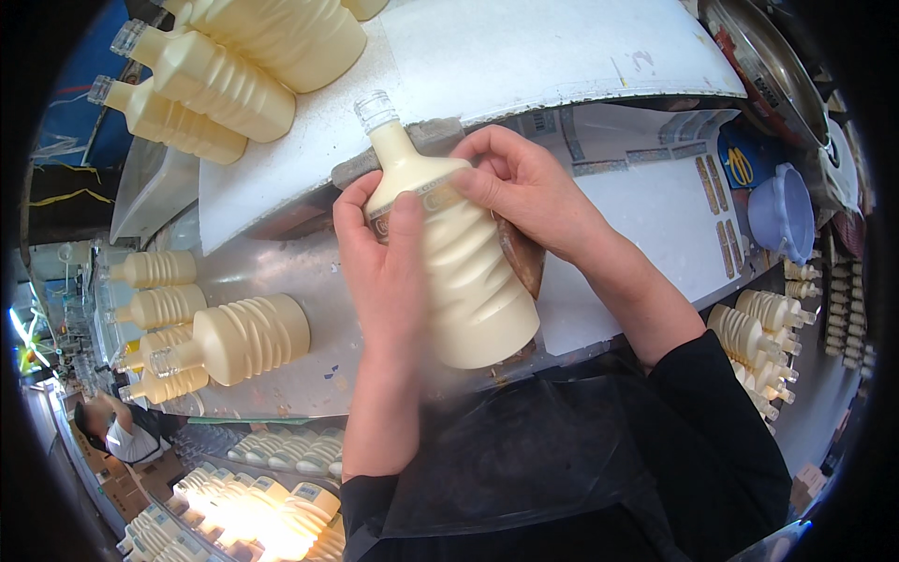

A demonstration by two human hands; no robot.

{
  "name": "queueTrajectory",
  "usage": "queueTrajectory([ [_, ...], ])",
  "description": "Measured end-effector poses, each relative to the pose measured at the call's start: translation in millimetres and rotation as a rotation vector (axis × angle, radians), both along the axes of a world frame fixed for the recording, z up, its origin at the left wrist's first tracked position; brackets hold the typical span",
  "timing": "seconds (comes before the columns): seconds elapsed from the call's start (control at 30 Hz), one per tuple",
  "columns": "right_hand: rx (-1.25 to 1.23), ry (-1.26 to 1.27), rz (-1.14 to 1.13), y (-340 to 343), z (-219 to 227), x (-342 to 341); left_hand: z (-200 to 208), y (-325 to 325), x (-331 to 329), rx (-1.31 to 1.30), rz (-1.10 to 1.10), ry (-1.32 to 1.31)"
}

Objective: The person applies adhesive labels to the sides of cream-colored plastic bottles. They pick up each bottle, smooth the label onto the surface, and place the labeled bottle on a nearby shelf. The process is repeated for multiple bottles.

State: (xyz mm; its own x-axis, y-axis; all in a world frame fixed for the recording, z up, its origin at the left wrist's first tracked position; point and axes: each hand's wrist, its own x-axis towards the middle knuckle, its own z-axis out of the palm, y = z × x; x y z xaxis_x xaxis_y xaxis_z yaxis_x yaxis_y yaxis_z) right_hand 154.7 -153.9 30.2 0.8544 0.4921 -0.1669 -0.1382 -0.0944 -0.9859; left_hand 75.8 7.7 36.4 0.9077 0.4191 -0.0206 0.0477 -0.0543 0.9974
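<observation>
A cream bottle [468, 272] with wavy ridges and a clear threaded neck lies tilted before me, neck pointing away to the upper left. Round its shoulder runs a narrow patterned band [437, 195]. My left hand [379, 234] grips the bottle's left side, thumb on top near the band. My right hand [524, 187] is closed at the other side, its thumb pressing the band's right end and its other fingers curled. Under the bottle's right side shows part of a brown, worn support [520, 258].
Cream bottles [248, 337] lie on the metal table at left; more [220, 84] rest on the white raised shelf [524, 47]. Patterned strips [719, 187] lie on a white sheet at right, near a lavender tub [780, 214]. Another person [126, 431] is at far lower left.
</observation>
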Motion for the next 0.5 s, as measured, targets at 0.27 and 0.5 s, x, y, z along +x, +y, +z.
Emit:
queueTrajectory([
  [0.27, 0.310, 0.132, -0.138, -25.4, 14.1, 12.1, 4.6, 6.3, -6.7, -0.095, 0.028, 0.013],
  [0.5, -0.100, -0.357, -0.275, -14.1, 15.1, -6.9, -15.1, 16.4, -5.7, -0.189, -0.022, 0.017],
])
